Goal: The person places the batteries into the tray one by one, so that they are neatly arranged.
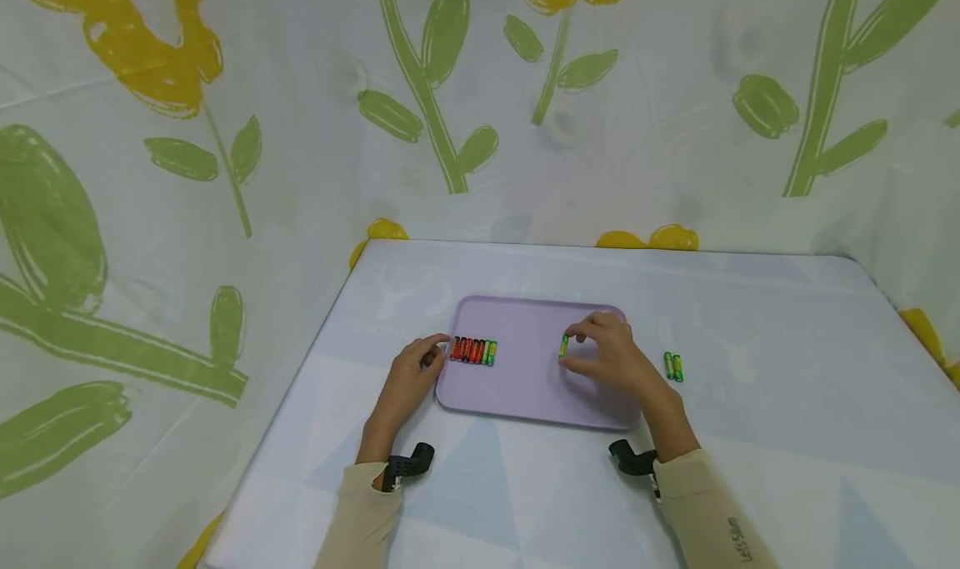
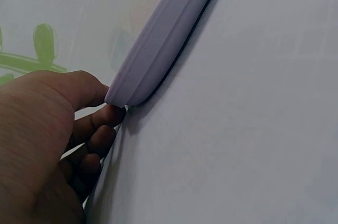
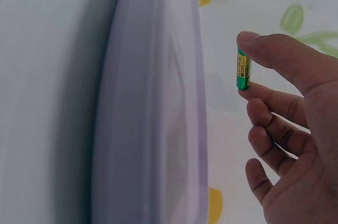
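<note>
A lilac tray [image 1: 517,394] lies on the table, with a row of several red-and-black batteries [image 1: 467,350] near its left side. Green-and-yellow batteries [image 1: 489,352] stand at the right end of that row, side by side with the red ones. My left hand [image 1: 411,377] holds the tray's left rim between thumb and index finger; the left wrist view has the rim [image 2: 119,94] between them, the other fingers curled below. Above the tray's right half, my right hand [image 1: 615,356] pinches one green-and-yellow battery [image 3: 243,69] by its two ends, thumb against index finger.
Two more green batteries [image 1: 673,366] lie side by side on the table, right of the tray. The pale patterned tabletop [image 1: 765,386] extends around the tray. A flower-printed cloth [image 1: 637,161] hangs behind and to the left.
</note>
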{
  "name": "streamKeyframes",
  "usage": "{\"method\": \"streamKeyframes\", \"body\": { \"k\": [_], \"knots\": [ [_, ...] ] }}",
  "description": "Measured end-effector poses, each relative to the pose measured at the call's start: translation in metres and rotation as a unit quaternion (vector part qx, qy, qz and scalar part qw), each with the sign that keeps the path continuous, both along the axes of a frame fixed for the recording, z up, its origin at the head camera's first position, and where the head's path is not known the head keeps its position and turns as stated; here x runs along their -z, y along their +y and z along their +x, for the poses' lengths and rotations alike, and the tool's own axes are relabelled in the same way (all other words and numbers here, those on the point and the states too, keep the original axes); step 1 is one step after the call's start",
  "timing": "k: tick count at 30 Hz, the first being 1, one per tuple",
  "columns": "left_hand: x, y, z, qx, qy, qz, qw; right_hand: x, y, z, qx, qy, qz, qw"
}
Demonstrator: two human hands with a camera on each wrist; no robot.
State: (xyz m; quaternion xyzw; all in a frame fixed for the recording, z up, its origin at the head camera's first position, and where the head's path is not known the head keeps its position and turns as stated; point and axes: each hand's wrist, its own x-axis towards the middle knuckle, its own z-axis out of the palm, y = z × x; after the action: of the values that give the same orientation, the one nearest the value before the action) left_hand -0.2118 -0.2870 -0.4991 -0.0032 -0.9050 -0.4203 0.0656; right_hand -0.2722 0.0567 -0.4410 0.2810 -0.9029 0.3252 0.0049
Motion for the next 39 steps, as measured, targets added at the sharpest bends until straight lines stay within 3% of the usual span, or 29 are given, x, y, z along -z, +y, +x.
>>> {"method": "streamKeyframes", "body": {
  "k": [5,18,25,39],
  "knots": [
    [-0.002,0.0,0.001,-0.001,-0.005,0.007,1.0,0.004,-0.009,0.0,-0.006,0.018,0.003,0.9998],
    [-0.01,0.003,0.002,0.0,-0.01,0.014,0.9999,0.009,-0.032,0.001,-0.023,0.016,0.006,0.9996],
    [-0.009,0.003,0.002,0.001,-0.004,0.008,1.0,0.01,-0.042,0.001,-0.031,0.012,0.003,0.9994],
    [-0.004,0.003,0.001,-0.001,-0.004,0.009,1.0,0.028,-0.062,0.0,-0.031,0.025,0.0,0.9992]
  ]
}}
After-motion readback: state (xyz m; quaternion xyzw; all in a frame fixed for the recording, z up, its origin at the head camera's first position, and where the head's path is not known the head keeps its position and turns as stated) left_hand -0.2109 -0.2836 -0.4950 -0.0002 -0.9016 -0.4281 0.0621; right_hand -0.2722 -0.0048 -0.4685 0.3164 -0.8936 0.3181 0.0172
